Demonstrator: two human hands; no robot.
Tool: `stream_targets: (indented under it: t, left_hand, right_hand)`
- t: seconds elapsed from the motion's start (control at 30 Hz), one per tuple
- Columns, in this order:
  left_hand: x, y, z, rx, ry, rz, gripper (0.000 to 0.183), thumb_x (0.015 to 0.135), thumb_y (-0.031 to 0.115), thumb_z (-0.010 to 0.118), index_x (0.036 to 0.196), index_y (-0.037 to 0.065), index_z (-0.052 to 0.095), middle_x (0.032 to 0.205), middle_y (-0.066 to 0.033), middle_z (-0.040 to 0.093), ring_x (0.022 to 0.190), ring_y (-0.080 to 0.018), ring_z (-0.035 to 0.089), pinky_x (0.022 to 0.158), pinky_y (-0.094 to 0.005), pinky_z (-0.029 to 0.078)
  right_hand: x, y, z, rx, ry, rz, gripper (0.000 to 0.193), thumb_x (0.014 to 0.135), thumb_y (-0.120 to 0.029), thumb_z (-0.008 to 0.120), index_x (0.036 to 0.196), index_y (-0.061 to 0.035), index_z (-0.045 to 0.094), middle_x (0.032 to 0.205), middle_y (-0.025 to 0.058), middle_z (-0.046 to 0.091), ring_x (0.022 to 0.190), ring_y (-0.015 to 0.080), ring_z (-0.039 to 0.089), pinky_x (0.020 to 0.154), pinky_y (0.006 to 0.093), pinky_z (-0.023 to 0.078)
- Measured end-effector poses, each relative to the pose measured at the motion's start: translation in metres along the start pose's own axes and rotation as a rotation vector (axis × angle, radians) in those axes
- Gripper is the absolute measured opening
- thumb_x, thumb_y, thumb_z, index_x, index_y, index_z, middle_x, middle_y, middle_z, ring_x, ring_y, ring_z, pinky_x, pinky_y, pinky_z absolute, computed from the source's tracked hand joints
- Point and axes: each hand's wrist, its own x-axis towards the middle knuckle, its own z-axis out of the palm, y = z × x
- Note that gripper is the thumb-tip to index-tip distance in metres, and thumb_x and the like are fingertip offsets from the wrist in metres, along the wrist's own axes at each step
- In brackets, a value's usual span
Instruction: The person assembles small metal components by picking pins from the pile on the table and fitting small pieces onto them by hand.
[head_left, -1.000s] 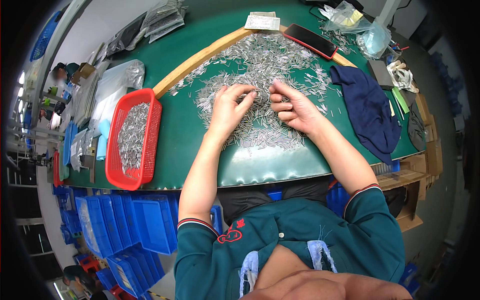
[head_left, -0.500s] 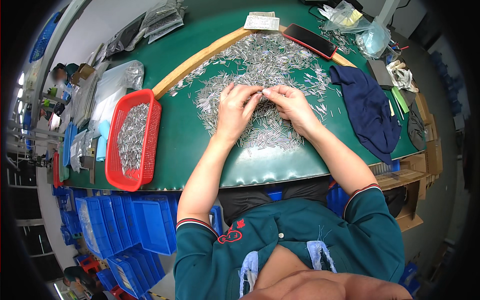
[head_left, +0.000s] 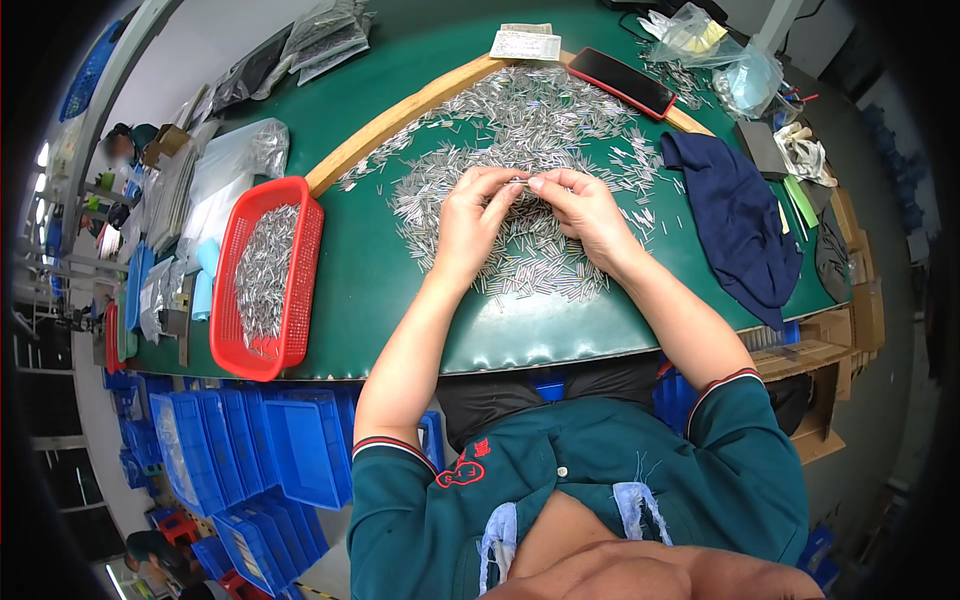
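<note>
Both hands meet fingertip to fingertip above a heap of small silvery metal pins (head_left: 550, 262) spread on the green tabletop (head_left: 365, 270). My left hand (head_left: 474, 222) is closed in a pinch on a thin metal pin (head_left: 518, 183). From the other side my right hand (head_left: 588, 214) is closed too, with thumb and index finger at the pin's end; its fingertips cover part of it. To the left stands a red plastic basket (head_left: 312, 270) holding many more of the metal pins.
Two wooden strips (head_left: 400, 122) edge the heap at the back. A red-edged phone (head_left: 620, 82) and a paper slip (head_left: 525, 46) lie at their corner. Dark blue cloth (head_left: 735, 220) lies right, plastic bags (head_left: 235, 160) left. Blue bins (head_left: 305, 450) stand below the table; a person (head_left: 150, 550) is lower left.
My left fingers have drawn together slightly, and the fingertips of both hands have shifted a little around the pin. The heap and basket look the same.
</note>
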Motion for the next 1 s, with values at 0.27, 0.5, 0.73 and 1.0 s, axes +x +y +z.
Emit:
stream_targets:
  t: [0.27,0.5,0.73,1.0]
  left_hand:
    - [-0.001,0.0,0.001,-0.055,-0.004,-0.006,0.019,0.078,0.008,0.059,0.096,0.009,0.063,0.085,-0.0072,0.058,0.068,-0.0161,0.057,0.063,-0.0267,0.046]
    - [-0.004,0.007,0.004,0.089,-0.018,0.085,0.026,0.079,0.006,0.058,0.104,0.01,0.061,0.085,-0.0069,0.058,0.08,-0.0149,0.055,0.071,-0.0251,0.044]
    - [-0.002,0.002,0.003,-0.352,-0.101,-0.206,0.024,0.082,0.006,0.054,0.105,0.004,0.059,0.093,-0.0066,0.06,0.077,-0.0109,0.056,0.071,-0.0224,0.044]
    - [0.002,0.006,-0.003,-0.682,-0.109,-0.352,0.026,0.083,0.008,0.054,0.108,0.0,0.056,0.093,-0.006,0.061,0.08,-0.0095,0.058,0.071,-0.0197,0.045]
  right_hand:
    - [-0.001,-0.003,0.005,0.008,0.006,0.02,0.017,0.081,-0.022,0.059,0.09,-0.0071,0.057,0.055,-0.0108,0.038,0.043,-0.0023,0.027,0.037,0.0148,0.017]
    - [0.001,0.001,0.002,-0.061,0.048,-0.027,0.016,0.081,-0.022,0.059,0.087,-0.0068,0.058,0.058,-0.0096,0.043,0.044,-0.0024,0.03,0.037,0.0146,0.019]
    - [0.0,0.001,0.004,-0.1,0.013,-0.194,0.021,0.081,-0.016,0.058,0.091,0.0022,0.06,0.084,0.0047,0.061,0.08,0.0076,0.055,0.074,0.0196,0.042]
    - [-0.004,-0.007,0.006,0.038,0.06,-0.087,0.02,0.084,-0.016,0.054,0.092,0.0025,0.06,0.085,0.005,0.062,0.082,0.0078,0.055,0.076,0.0199,0.041]
